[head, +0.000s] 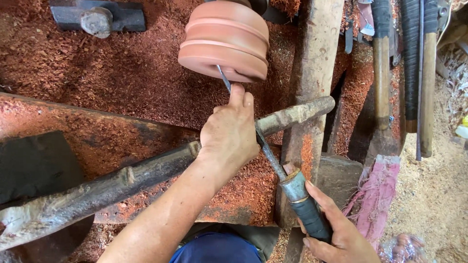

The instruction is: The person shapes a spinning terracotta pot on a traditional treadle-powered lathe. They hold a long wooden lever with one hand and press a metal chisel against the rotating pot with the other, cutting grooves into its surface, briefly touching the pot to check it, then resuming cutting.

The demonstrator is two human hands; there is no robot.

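Fingers point(239, 104) of both hands clamped on chisel point(265, 151) | sawdust point(122, 68) covers lathe bed | workshop

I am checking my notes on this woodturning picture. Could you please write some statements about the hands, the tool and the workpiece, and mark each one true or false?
1. The left hand rests on the long bar and steadies the chisel shaft. True.
2. The right hand is empty. False: it grips the chisel's dark handle.
3. The chisel tip meets the round reddish workpiece. True.
4. The workpiece is square and blue. False: it is round, stepped and reddish-brown.
5. Reddish shavings cover the surface around the work. True.
6. A pink cloth lies far left. False: it is at the right.
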